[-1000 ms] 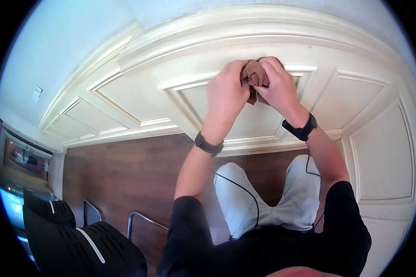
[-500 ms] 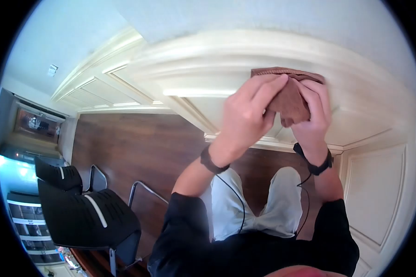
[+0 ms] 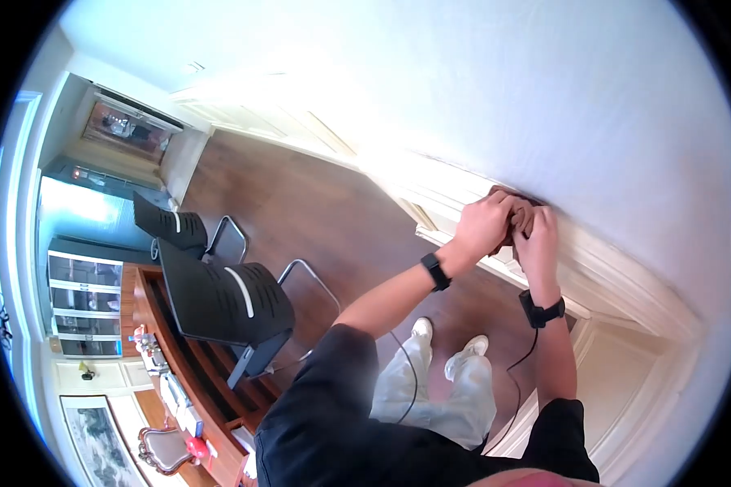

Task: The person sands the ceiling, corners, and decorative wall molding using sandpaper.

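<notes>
A brown cloth [image 3: 521, 217] is bunched between my two hands at the top ledge of the cream wall panelling [image 3: 601, 260]. My left hand [image 3: 485, 224] has its fingers closed on the cloth's left side. On the right side, my right hand [image 3: 538, 247] grips the same cloth with bent fingers. The hands are close together, and part of the cloth is hidden behind them. Each wrist wears a black band.
Black chairs [image 3: 219, 292] with metal legs stand on the left beside a long wooden desk [image 3: 195, 373] bearing several items. Dark wood floor [image 3: 260, 187] lies below. A thin black cable hangs near my legs. A pale wall [image 3: 463, 81] rises above the panelling.
The view has turned, showing more of the room and desk. My hands have gone from the panel face to its top ledge. The cloth, spread wider half a second ago, is bunched again.
</notes>
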A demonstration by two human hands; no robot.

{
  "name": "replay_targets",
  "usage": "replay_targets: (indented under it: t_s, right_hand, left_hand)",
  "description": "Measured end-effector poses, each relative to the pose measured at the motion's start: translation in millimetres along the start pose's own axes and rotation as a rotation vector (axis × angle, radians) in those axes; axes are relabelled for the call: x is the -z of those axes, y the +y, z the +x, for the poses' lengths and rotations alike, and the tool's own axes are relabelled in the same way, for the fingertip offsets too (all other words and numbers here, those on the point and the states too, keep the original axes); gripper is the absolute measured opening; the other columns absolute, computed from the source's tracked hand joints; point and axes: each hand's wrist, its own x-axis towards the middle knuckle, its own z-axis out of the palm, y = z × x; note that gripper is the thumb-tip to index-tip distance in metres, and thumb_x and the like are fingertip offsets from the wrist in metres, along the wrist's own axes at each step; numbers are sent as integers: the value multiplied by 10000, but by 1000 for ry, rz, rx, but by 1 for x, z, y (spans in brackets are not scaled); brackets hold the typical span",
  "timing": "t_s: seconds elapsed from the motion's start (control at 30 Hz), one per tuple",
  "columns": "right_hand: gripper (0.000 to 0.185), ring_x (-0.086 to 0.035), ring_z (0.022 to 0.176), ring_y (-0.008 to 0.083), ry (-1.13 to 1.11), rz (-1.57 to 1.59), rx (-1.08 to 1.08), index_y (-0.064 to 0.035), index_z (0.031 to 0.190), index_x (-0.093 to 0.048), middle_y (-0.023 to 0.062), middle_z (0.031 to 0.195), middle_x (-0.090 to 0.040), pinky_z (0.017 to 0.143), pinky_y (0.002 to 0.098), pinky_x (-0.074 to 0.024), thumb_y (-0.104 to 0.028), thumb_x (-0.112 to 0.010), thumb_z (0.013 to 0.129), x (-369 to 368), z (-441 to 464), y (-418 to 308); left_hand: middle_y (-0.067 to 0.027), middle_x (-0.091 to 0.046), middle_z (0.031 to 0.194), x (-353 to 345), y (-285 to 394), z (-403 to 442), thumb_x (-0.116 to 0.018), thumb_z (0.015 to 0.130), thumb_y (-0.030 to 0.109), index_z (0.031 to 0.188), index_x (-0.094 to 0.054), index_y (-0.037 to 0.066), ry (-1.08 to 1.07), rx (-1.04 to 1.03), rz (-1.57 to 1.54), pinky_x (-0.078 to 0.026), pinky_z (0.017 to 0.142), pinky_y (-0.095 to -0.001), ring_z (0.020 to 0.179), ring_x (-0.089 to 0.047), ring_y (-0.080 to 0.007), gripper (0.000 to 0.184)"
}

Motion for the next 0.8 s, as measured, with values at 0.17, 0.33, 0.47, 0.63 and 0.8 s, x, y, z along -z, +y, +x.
replay_targets:
  t_s: [0.17,0.33,0.47,0.63,0.8]
  right_hand:
    - [208,-528,915,379,53,4,-14,-3,865,-566,161,908,-550,795,463,-442,-1,-679,691,14,-9,16]
    - [254,-522,946,361,-39,7,34,2,899,-568,156,939,-538,829,426,-454,43,-674,672,2,4,2]
    - [242,-532,944,348,-83,-25,-51,-4,898,-570,148,930,-537,815,418,-467,20,-692,691,22,11,5]
    - [235,-515,948,366,-98,-38,-112,0,898,-570,154,940,-531,822,429,-450,40,-667,688,35,5,22]
    - [252,-506,962,378,-149,-24,-10,2,929,-566,165,951,-526,840,440,-439,48,-647,695,-3,14,10]
  left_hand:
    - [-83,-623,861,-8,40,3,-558,768,15,885,-613,111,13,66,-148,-527,636,-401,750,-639,-323,161]
    - [-82,-656,983,-7,11,-5,-625,762,24,900,-627,96,5,176,-59,-540,637,-382,785,-666,-300,155]
    - [-84,-637,977,-25,14,10,-601,766,40,860,-600,83,-33,148,-20,-538,626,-395,777,-657,-303,103]
    - [-89,-623,977,-41,32,12,-608,775,57,908,-606,86,-83,173,-39,-532,623,-410,784,-653,-305,136]
    - [-104,-617,981,-6,0,5,-586,812,91,935,-604,93,-120,213,-55,-520,630,-447,777,-640,-344,124]
